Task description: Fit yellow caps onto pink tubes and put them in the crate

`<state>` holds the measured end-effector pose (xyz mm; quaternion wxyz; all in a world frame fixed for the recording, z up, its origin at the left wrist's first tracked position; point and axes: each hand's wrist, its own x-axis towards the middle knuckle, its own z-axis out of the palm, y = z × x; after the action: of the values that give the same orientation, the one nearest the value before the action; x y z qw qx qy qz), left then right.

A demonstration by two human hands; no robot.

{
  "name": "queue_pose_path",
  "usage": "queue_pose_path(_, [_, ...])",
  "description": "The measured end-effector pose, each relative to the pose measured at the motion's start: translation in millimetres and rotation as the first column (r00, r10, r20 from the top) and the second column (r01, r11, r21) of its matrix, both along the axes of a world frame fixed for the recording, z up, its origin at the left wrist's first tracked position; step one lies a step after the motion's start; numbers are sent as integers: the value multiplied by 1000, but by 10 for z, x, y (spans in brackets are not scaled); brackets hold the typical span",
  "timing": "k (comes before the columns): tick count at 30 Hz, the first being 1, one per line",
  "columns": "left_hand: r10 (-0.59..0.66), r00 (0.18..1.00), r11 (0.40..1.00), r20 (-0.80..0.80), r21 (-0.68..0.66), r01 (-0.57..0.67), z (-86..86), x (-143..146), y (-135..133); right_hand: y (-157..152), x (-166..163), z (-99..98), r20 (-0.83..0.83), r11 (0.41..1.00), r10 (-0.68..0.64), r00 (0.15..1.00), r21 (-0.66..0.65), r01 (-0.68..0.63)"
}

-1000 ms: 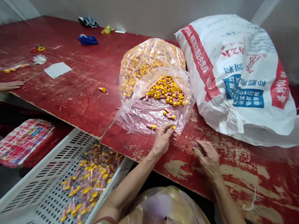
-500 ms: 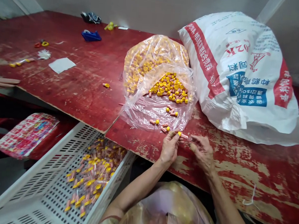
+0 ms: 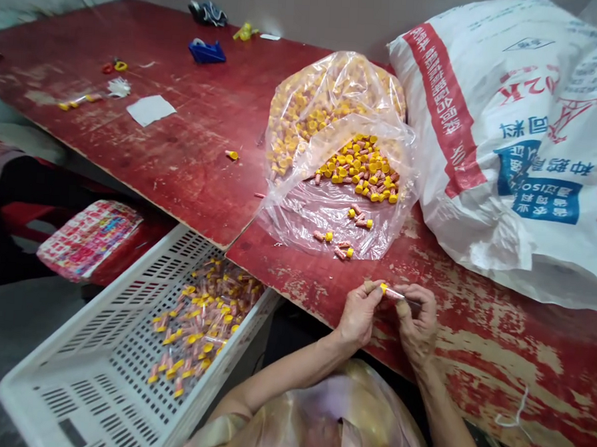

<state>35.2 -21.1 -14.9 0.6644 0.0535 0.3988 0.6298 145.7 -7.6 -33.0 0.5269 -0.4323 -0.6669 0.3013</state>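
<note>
My left hand (image 3: pixel 358 313) and my right hand (image 3: pixel 416 323) meet over the front edge of the worn red table (image 3: pixel 192 151). Between their pinched fingers is a small pink piece with a yellow cap (image 3: pixel 389 291), seemingly going into a thin clear sleeve. Just beyond them lies an open clear plastic bag (image 3: pixel 332 158) full of the same yellow-capped pieces, with a few loose ones (image 3: pixel 344 249) at its mouth.
A white slotted crate (image 3: pixel 95 366) with several packed pieces stands low at the left. A big white woven sack (image 3: pixel 513 135) fills the right of the table. A blue tape dispenser (image 3: pixel 207 50), a paper scrap (image 3: pixel 151 109) and scissors (image 3: pixel 114 66) lie farther back. Another person's dark sleeve (image 3: pixel 0 181) is at far left.
My left hand picked a yellow-capped piece from the bag's mouth and drew it back to the table edge. My right hand came in to meet it. The view shifted right.
</note>
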Motion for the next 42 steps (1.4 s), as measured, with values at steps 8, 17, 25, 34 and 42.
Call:
queue_pose_path(8, [1,973,997,-232,78,18,-35,-115,-48,-87,-315,-145,178,977,-77,981,210,38])
queue_pose_path(17, [219,276,928,-936,112,-356,14,-1669,-590,168,-495,-126,421,935,243,874,137,-326])
queue_pose_path(25, [-272,-182,779,-945,-105,-618,-727,-2775,-1350,264,-937,-211,784,907,58,618,218,-361])
queue_pose_path(34, [215,-301,888,-929,315,-336,-176,-2169,-401,655,-855,-11,678,918,-191,710,380,-116])
queue_pose_path(42, [210,-50,978,-976,210,8,34,-1957,1519,788,152,217,433,903,-416,800,300,307])
